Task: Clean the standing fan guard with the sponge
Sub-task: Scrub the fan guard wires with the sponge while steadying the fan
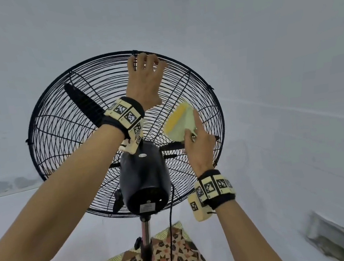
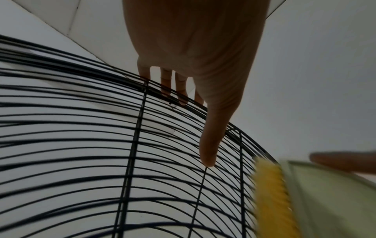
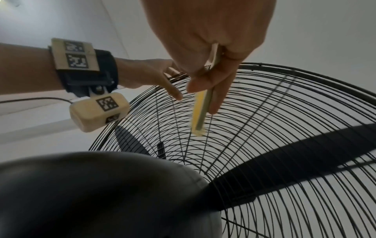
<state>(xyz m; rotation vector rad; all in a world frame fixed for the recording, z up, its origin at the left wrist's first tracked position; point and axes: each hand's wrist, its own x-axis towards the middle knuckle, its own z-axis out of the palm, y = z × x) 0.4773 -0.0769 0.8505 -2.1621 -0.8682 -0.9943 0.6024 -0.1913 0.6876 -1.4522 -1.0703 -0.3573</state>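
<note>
While the left hand (image 1: 143, 81) hooks curled fingers (image 2: 165, 83) over the top rim of the black wire fan guard (image 1: 57, 124), centre frame, the right hand (image 1: 200, 146) pinches the yellow-and-green sponge (image 1: 179, 122) flat against the guard's rear wires, right of centre, above the motor housing (image 1: 144, 175)

A patterned cloth (image 1: 158, 260) with brown, orange and cream star shapes lies low in the head view, behind the stand. Pale grey walls (image 1: 263, 37) fill the background. A dark, blurred patch (image 1: 332, 239) sits on the wall at lower right.
</note>
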